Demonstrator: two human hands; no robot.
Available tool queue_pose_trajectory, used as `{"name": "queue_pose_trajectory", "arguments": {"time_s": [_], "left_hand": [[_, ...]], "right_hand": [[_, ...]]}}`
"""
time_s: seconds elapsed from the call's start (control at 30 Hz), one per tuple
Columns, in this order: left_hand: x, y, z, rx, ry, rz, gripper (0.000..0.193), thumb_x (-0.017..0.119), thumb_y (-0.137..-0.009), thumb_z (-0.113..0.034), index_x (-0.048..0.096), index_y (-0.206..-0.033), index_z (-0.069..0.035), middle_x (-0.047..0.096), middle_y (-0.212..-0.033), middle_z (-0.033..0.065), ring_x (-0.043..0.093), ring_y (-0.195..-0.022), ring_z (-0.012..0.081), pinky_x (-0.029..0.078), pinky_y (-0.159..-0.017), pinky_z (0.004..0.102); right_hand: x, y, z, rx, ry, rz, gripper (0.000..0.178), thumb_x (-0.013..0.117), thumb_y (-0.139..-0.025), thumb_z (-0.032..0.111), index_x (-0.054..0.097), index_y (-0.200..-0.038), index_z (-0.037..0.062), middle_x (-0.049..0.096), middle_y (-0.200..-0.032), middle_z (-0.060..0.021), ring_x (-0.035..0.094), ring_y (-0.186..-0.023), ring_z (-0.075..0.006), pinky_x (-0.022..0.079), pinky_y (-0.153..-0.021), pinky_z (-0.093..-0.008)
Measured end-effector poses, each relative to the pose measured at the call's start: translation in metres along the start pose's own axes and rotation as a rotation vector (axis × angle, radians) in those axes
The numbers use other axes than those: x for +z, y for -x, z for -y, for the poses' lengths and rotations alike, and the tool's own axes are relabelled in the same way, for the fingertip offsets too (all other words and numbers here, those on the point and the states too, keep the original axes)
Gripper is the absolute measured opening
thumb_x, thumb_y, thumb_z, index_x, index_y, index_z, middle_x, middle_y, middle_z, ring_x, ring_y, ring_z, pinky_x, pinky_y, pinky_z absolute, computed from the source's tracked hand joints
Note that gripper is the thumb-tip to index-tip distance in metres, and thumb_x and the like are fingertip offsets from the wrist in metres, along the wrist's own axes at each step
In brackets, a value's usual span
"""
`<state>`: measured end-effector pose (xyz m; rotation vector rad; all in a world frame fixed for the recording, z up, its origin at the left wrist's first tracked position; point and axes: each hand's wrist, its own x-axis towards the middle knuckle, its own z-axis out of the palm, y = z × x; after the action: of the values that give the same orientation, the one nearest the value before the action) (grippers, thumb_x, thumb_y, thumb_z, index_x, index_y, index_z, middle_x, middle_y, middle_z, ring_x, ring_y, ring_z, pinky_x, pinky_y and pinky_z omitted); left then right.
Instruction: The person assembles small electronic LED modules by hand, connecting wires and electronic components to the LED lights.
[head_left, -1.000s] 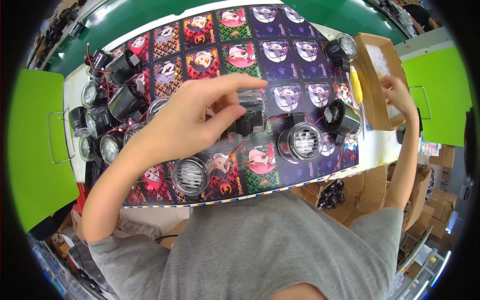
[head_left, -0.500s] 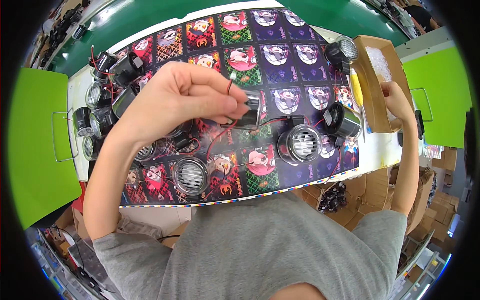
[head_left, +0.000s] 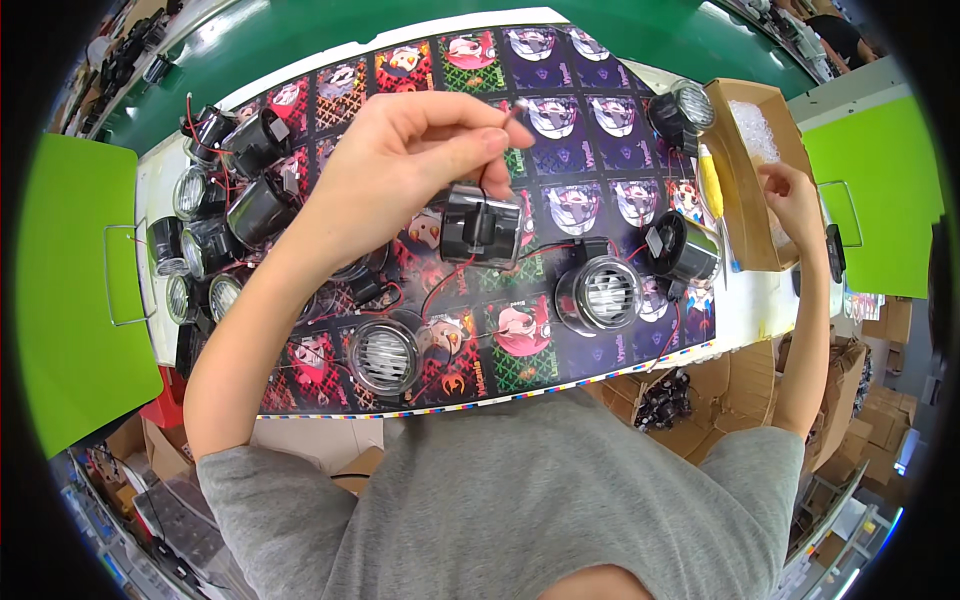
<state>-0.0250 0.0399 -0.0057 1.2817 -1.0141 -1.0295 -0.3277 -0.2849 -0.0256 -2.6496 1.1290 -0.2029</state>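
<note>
My left hand (head_left: 425, 150) is closed in a pinch over the middle of the table, gripping a thin wire lead whose small pale connector (head_left: 520, 105) sticks up past the fingertips. Just beneath it is a black cylindrical lamp-like unit (head_left: 480, 228) with red and black wires; whether it rests on the table or hangs slightly is hard to tell. At the right, my right hand (head_left: 792, 205) reaches into a long cardboard box (head_left: 735, 185) holding small clear pieces (head_left: 755, 130). Its fingers are curled, and anything between them is hidden.
Several similar black units (head_left: 262, 208) crowd the table's left. Units with clear ribbed fronts stand near the front, one at centre left (head_left: 384, 357) and another farther right (head_left: 600, 293). A yellow pen-like tool (head_left: 711, 180) lies beside the box. Printed character sheets (head_left: 560, 140) cover the tabletop.
My left hand has risen off the black unit's body and moved slightly right, now pinching its lead. The unit sits lower in full view. My right hand has stayed at the box.
</note>
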Motion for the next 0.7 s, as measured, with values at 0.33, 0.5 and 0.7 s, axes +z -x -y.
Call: {"name": "queue_pose_trajectory", "arguments": {"time_s": [0.33,0.5,0.7], "left_hand": [[0.016,-0.007,-0.001,-0.096,0.088,-0.072,0.013,0.057,-0.086,-0.013,0.058,-0.092,-0.001,0.059,-0.073,0.0032,0.059,-0.064,0.0106,0.05,-0.063,0.0234],[0.019,-0.005,0.001,-0.087,0.161,-0.115,0.011,0.055,-0.086,-0.013,0.056,-0.09,-0.002,0.056,-0.069,0.002,0.056,-0.059,0.0103,0.046,-0.058,0.0222],[0.025,-0.004,0.003,-0.054,0.265,-0.122,0.012,0.056,-0.086,-0.014,0.058,-0.089,-0.003,0.056,-0.072,0.0004,0.053,-0.059,0.0065,0.044,-0.058,0.0193]], "right_hand": [[-0.008,-0.006,0.017,-0.04,-0.365,-0.236,0.04,0.056,-0.073,-0.004,0.056,-0.113,0.0013,0.055,-0.072,-0.0011,0.053,-0.068,-0.0077,0.043,-0.066,-0.0196],[0.003,0.009,0.145,-0.31,-0.899,-0.091,0.04,0.061,-0.076,-0.004,0.056,-0.115,0.0033,0.056,-0.081,0.0011,0.054,-0.079,-0.0064,0.045,-0.076,-0.0191],[0.031,0.012,0.22,-0.567,-1.378,0.192,0.054,0.062,-0.074,-0.01,0.044,-0.124,0.0001,0.054,-0.106,-0.0116,0.059,-0.087,-0.0138,0.049,-0.079,-0.024]]}}
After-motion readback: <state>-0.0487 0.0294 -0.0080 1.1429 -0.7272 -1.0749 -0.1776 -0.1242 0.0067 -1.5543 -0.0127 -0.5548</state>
